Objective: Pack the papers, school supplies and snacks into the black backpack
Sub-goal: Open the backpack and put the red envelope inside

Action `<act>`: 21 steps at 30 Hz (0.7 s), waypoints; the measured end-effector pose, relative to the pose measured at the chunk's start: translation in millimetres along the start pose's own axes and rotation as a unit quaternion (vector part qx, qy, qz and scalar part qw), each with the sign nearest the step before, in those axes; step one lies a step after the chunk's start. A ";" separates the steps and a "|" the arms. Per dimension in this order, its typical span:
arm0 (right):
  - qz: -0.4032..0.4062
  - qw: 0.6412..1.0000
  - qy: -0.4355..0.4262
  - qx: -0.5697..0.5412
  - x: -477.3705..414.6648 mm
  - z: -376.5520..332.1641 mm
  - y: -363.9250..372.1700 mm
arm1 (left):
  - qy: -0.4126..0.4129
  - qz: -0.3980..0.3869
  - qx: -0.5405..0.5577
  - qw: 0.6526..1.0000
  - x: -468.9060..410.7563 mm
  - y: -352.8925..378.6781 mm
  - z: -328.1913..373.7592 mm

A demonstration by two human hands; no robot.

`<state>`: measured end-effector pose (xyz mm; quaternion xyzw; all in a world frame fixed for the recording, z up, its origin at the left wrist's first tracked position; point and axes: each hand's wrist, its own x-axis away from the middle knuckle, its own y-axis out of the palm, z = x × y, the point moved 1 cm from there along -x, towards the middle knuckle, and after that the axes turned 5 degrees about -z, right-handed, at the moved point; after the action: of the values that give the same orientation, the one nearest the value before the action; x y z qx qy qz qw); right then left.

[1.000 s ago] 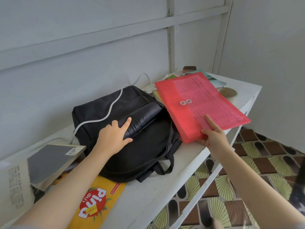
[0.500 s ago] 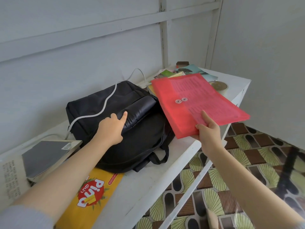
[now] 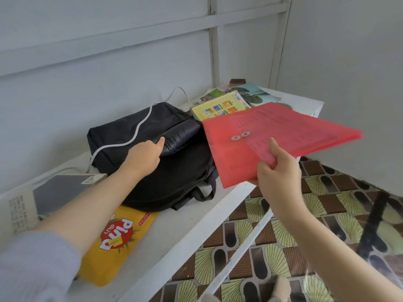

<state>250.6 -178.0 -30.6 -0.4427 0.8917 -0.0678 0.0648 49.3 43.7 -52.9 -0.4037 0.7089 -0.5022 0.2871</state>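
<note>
The black backpack (image 3: 150,153) lies flat on the white table (image 3: 181,227) by the wall. My left hand (image 3: 144,156) rests on its padded top flap, forefinger stretched out, the other fingers curled against the fabric. My right hand (image 3: 278,171) pinches the near corner of a red translucent document envelope (image 3: 281,136) with papers inside, holding it lifted and tilted just right of the backpack. A yellow snack bag (image 3: 122,238) lies at the table's front, partly under my left forearm. A yellow book (image 3: 220,105) lies behind the envelope.
A white cable (image 3: 122,142) runs across the backpack. A grey box (image 3: 63,188) and a printed paper (image 3: 20,211) sit at the left. More printed papers (image 3: 250,92) lie at the far corner. The table edge drops to a patterned tile floor (image 3: 327,205).
My right hand has raised the red envelope off the table and swung its far end up and to the right, uncovering the yellow book. My left hand stays on the backpack flap.
</note>
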 end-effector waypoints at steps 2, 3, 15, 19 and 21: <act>-0.003 1.000 -0.016 0.017 12.4 -3.2 -7.2 | -0.004 0.013 0.019 1.000 -1.9 -5.3 -4.8; -0.007 0.999 -0.024 0.021 18.5 -5.0 -10.2 | -0.007 0.020 0.025 0.999 -2.7 -8.4 -6.8; -0.168 0.982 0.071 -0.038 62.2 2.0 8.1 | -0.029 0.064 0.055 0.996 -7.6 -29.3 -21.9; -0.183 0.976 0.088 -0.077 64.6 0.2 13.6 | -0.020 0.078 0.058 0.995 -7.9 -32.3 -24.6; -0.189 0.972 0.103 -0.100 61.9 -1.6 16.4 | -0.019 0.085 0.060 0.994 -7.6 -33.6 -25.0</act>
<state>200.4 -217.5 -35.4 -0.5979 0.7962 -0.0347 -0.0854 42.4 56.6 -13.0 -0.3334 0.7039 -0.5097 0.3656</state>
